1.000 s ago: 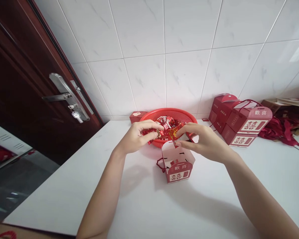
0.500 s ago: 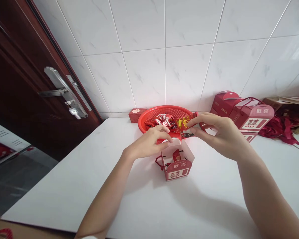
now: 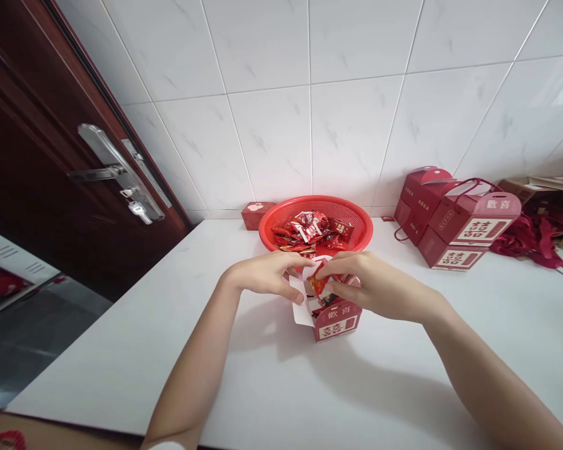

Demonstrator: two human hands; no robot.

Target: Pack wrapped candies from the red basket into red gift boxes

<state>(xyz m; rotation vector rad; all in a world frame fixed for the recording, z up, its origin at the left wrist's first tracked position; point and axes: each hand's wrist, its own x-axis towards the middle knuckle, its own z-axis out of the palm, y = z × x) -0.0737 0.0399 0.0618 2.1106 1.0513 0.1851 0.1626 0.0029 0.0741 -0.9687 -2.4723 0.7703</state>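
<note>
On the white table stands a small red gift box (image 3: 336, 326) with its top open and white inner flaps showing. My right hand (image 3: 363, 281) is over the opening, its fingers closed on a red snack packet (image 3: 316, 282) that is partly inside the box. My left hand (image 3: 267, 275) is at the box's left side, thumb and fingers apart, with the thumb by the raised white flap (image 3: 303, 310). Whether the thumb presses on that flap I cannot tell. Just behind the box sits a red plastic basket (image 3: 366, 234) of wrapped sweets (image 3: 309, 226).
Assembled red gift boxes (image 3: 460, 228) are stacked at the right against the tiled wall. Beyond them lie dark red ribbons (image 3: 528, 240). A small red box (image 3: 254, 216) stands left of the basket. A brown door (image 3: 42, 125) with keys in its lock is at left.
My right hand has moved down and left, bringing the snack packet from above the basket's edge into the gift box. My left hand has shifted slightly left; the box's left flap now leans outward.
</note>
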